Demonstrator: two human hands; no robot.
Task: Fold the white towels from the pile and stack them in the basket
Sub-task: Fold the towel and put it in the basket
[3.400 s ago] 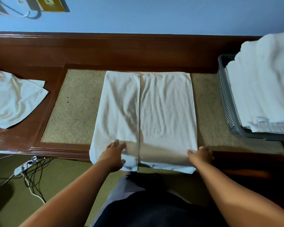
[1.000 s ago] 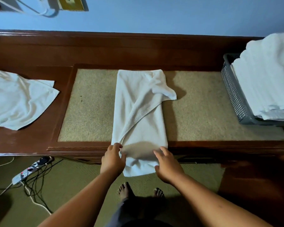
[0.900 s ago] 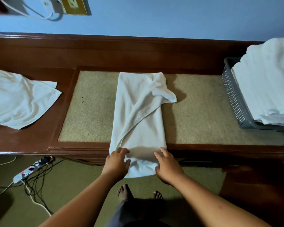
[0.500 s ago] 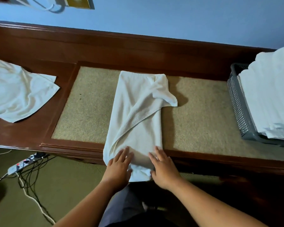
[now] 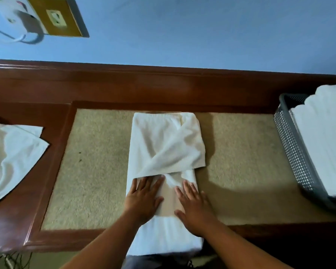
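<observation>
A white towel (image 5: 163,144), folded into a long narrow strip, lies lengthwise on the beige inlay of the wooden table. Its top layer sits skewed, and a loose corner juts out to the right. My left hand (image 5: 144,199) and my right hand (image 5: 192,202) lie flat side by side on the towel's near half, fingers straight, pressing it down. A grey mesh basket (image 5: 293,152) at the right edge holds a tall stack of folded white towels (image 5: 326,144). A loose white towel (image 5: 10,160) lies spread at the far left.
The brown wooden table (image 5: 50,187) frames the beige inlay (image 5: 97,171) and runs along a blue wall. A wall socket plate (image 5: 56,16) with a plugged cable is at the top left. Cables lie on the floor at the bottom left.
The wide towel was folded into a narrow strip. Both hands moved from its near edge up onto its near half and now press flat. The view has come closer.
</observation>
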